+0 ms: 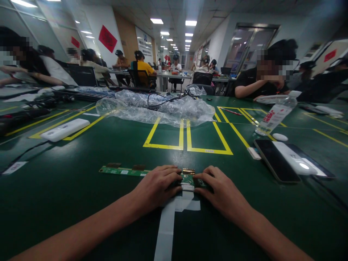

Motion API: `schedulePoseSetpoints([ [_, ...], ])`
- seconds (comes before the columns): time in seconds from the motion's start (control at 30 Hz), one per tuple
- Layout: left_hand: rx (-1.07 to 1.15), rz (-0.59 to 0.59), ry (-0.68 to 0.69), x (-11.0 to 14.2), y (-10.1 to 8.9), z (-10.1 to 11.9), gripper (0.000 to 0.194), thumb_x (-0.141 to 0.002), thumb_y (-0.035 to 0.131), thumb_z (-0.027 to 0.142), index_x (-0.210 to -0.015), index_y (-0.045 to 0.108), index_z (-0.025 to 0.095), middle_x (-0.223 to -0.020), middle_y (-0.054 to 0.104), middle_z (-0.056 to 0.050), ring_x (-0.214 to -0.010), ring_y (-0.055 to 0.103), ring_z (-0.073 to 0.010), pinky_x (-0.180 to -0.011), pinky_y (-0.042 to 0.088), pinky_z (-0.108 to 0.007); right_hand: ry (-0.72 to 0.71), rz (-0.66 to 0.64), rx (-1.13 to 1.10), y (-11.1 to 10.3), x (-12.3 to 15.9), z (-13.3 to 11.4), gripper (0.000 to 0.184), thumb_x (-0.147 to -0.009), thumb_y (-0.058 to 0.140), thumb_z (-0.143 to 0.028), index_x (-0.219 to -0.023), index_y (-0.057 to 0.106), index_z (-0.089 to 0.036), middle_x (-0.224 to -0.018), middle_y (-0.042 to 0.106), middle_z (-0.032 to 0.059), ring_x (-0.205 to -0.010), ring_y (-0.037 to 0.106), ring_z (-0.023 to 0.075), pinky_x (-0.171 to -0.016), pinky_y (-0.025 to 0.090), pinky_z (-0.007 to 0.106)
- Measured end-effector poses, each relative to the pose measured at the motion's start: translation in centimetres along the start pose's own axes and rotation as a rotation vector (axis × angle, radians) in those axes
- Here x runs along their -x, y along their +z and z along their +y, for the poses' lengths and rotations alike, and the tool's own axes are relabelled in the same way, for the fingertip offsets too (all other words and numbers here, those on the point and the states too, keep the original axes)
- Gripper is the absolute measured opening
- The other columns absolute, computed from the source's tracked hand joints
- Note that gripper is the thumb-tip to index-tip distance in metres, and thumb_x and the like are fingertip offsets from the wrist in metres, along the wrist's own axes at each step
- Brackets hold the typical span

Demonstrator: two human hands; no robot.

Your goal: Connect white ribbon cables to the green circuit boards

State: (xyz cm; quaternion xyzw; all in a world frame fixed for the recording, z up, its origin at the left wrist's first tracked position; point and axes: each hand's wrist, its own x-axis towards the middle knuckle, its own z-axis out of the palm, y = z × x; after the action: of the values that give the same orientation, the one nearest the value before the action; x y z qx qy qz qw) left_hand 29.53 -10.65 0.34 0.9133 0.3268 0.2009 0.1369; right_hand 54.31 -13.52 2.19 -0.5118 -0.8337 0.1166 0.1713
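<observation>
A long, narrow green circuit board (125, 171) lies on the green tabletop, its left end bare and its middle between my hands. My left hand (164, 183) grips the board from the left, thumb at the near edge and fingers over the far edge. From the right, my right hand (213, 183) does the same, with thumb and fingers around the board. Between them show a gold-coloured tab (188, 171) and a white connector (187, 187). A flat white ribbon cable (165, 228) runs from the connector toward me, with a fold (190, 205) beside it.
Crumpled clear plastic wrap (163, 108) with black cables lies beyond yellow tape outlines (163, 146). To the right are a tilted water bottle (277, 114), a dark phone (274, 161) and a white device (293, 157). Another white device (65, 130) lies left. People sit around the tables.
</observation>
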Motion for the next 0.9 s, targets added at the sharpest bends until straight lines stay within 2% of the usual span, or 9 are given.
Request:
schedulePoseSetpoints([
  [0.27, -0.001, -0.014, 0.037, 0.0, -0.5, 0.1, 0.024, -0.094, 0.059, 0.021, -0.117, 0.066, 0.017, -0.129, 0.063, -0.008, -0.128, 0.054, -0.0228, -0.109, 0.045, -0.044, 0.036, 0.028, 0.073, 0.4, -0.3, -0.3, 0.021, -0.082, 0.075, -0.029, -0.095, 0.060, -0.022, -0.096, 0.060, 0.0043, -0.084, 0.057, 0.0211, -0.069, 0.048, 0.034],
  [0.43, -0.034, -0.021, 0.083, -0.1, -0.7, -0.1, 0.027, -0.094, 0.058, 0.019, -0.120, 0.066, 0.017, -0.133, 0.061, -0.008, -0.129, 0.053, -0.0237, -0.109, 0.046, -0.043, 0.055, 0.041, 0.098, 0.7, -0.4, -0.3, 0.025, -0.081, 0.076, -0.033, -0.094, 0.058, -0.023, -0.093, 0.059, 0.0041, -0.079, 0.056, 0.0221, -0.065, 0.045, 0.035],
  [0.63, -0.060, -0.021, 0.125, -0.1, -1.0, -0.2, 0.028, -0.096, 0.056, 0.021, -0.121, 0.066, 0.017, -0.131, 0.062, -0.009, -0.127, 0.056, -0.0234, -0.108, 0.047, -0.043, 0.054, 0.065, 0.113, 0.8, -0.4, -0.5, 0.025, -0.081, 0.074, -0.038, -0.091, 0.057, -0.023, -0.090, 0.059, 0.0035, -0.075, 0.056, 0.0199, -0.060, 0.042, 0.031],
  [0.9, -0.082, -0.083, 0.146, -0.2, -1.7, -0.4, 0.031, -0.097, 0.054, 0.022, -0.126, 0.064, 0.020, -0.134, 0.061, -0.007, -0.126, 0.057, -0.0228, -0.109, 0.046, -0.042, 0.056, 0.063, 0.121, 1.0, -0.5, -0.4, 0.026, -0.083, 0.071, -0.041, -0.089, 0.054, -0.023, -0.088, 0.057, 0.0033, -0.075, 0.055, 0.0203, -0.060, 0.040, 0.031],
])
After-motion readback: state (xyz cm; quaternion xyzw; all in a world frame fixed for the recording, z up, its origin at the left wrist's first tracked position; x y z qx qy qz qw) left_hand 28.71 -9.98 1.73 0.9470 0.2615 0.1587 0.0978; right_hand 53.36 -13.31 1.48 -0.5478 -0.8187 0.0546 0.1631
